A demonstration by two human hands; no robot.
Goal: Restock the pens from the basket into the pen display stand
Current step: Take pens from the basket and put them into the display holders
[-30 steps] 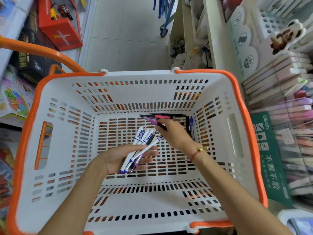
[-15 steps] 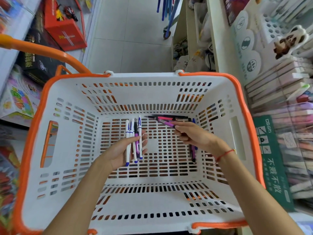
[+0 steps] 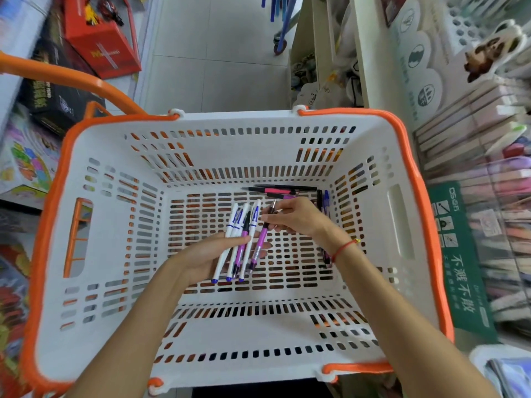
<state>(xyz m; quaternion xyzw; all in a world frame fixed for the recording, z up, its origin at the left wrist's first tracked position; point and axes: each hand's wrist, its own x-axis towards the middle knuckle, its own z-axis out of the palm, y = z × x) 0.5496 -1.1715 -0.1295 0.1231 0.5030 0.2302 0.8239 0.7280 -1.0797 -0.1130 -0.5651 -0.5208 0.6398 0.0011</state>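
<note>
Inside the white slotted plastic basket with the orange rim (image 3: 402,156), both hands work over its floor. At centre, the left hand (image 3: 207,258) lies palm up, its thumb curled over a fan of white pens with blue caps and tips (image 3: 230,251) and one purple pen among them, their tips pointing toward six o'clock. Just toward three o'clock of that hand, the right hand (image 3: 298,216) pinches a purple pen with a black clip (image 3: 262,239) near its upper end, and the pen's lower part lies against the bundle and the left hand's fingers. A red string bracelet (image 3: 343,248) circles the right wrist. On the basket floor toward one o'clock, against the far wall, lie several loose black and pink pens (image 3: 275,191), with a blue pen (image 3: 326,201) and a dark one beside the right wall. Outside the basket at three o'clock, the clear pen display stand (image 3: 500,214) holds blurred rows of pink and pale pens above a green printed card (image 3: 459,265).
</note>
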